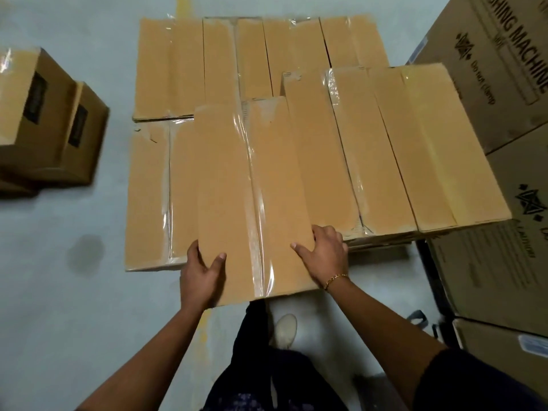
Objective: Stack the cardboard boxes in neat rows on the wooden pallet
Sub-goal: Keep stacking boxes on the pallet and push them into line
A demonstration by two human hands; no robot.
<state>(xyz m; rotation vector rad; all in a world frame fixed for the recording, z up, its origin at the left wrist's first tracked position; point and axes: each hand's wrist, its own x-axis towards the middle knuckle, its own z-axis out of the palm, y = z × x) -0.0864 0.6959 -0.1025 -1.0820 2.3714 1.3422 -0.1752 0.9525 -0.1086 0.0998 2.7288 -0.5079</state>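
Observation:
I hold a long taped cardboard box (255,197) over the stack, its near end toward me. My left hand (201,271) grips its near left corner, thumb on top and fingers around the side. My right hand (324,256) grips its near right edge, thumb on top. Beneath and around it lie several similar boxes: a lower layer (148,197) at the left and back, and a higher row (394,149) at the right. The wooden pallet is hidden under the boxes.
Two smaller brown boxes (44,120) stand on the grey floor at the left. Large washing-machine cartons (501,66) tower at the right, close beside the stack. A yellow floor line (204,324) runs under me. My shoe (286,329) shows below the held box.

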